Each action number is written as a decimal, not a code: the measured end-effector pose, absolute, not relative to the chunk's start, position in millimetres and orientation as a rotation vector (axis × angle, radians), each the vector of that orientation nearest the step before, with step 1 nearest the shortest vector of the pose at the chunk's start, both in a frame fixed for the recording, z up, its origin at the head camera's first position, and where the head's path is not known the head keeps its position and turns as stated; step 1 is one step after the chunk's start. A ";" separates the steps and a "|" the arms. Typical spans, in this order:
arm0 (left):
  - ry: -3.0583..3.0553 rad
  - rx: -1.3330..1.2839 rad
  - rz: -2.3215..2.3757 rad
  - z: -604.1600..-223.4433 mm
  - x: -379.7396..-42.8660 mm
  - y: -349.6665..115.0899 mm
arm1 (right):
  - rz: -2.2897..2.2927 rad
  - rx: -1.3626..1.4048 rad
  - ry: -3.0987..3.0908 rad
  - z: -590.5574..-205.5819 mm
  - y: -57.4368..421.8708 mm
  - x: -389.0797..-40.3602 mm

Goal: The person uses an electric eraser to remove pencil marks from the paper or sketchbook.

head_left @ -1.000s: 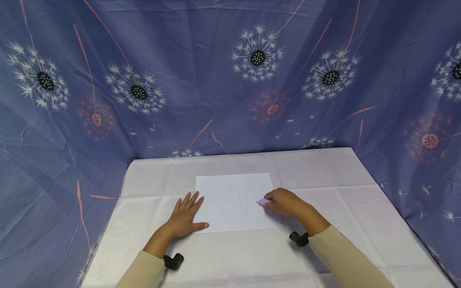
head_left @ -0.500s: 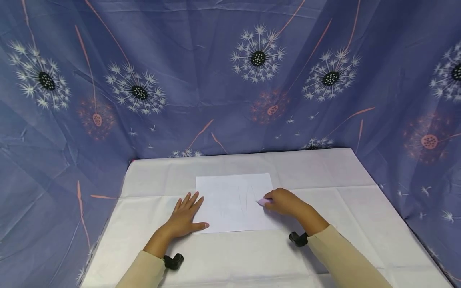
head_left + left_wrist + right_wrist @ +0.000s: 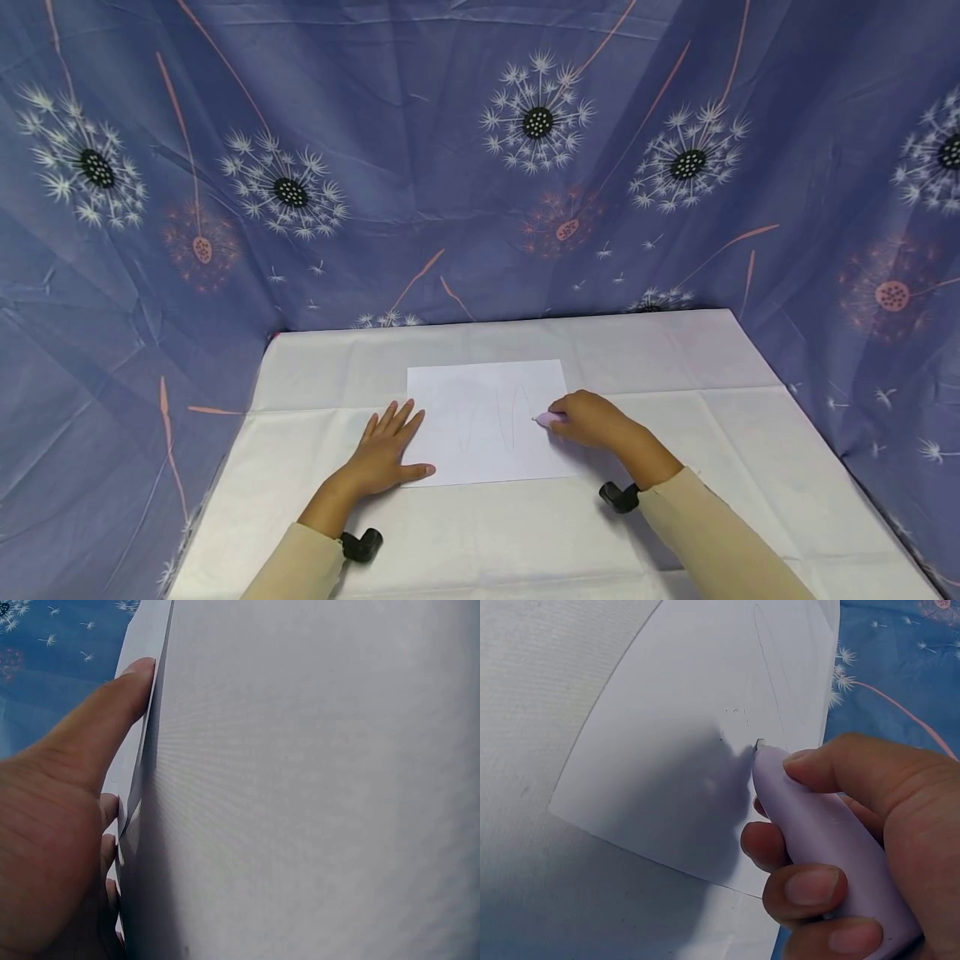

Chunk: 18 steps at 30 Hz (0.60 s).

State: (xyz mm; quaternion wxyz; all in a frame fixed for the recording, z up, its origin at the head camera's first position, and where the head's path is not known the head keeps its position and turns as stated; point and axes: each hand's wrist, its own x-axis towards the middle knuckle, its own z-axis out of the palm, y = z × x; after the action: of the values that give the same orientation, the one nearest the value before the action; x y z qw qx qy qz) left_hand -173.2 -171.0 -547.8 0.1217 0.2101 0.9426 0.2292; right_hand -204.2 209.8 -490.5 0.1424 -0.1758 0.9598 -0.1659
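Observation:
A white sheet of paper [image 3: 487, 425] with thin zigzag pencil lines [image 3: 513, 417] lies on the table. My left hand [image 3: 382, 450] rests on its left edge, fingers spread and thumb out. In the left wrist view the thumb [image 3: 124, 705] lies along the paper's edge. My right hand [image 3: 600, 425] grips a thick lavender pen-shaped tool, apparently an electric eraser [image 3: 817, 832], its small tip pointing left at the paper near a line. Several dark specks [image 3: 733, 711] lie near that tip. Whether the tip touches the paper I cannot tell.
A white cloth with fold creases covers the table [image 3: 465, 542]. Behind and at both sides hangs a blue curtain [image 3: 420, 167] with dandelion prints. Black wrist devices [image 3: 362, 545] sit at both cuffs.
My right hand and the lavender tool have shifted very slightly up and left, the tip staying by the rightmost line. The left hand and the paper look still.

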 end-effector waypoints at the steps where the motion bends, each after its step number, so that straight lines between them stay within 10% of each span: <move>1: 2.752 0.614 0.667 -547.7 -173.1 -171.1 | -0.485 -0.508 2.770 -490.5 209.5 -204.8; 18: 2.784 0.648 0.716 -552.8 -172.0 -172.4 | -0.532 -0.444 2.719 -488.3 210.9 -200.8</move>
State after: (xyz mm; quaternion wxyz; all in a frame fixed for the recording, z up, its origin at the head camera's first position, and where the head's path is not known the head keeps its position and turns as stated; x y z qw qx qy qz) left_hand -172.0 -172.4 -552.8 0.0971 0.2190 0.9403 0.2419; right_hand -200.8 210.9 -488.3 0.1672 -0.1561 0.9554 -0.1869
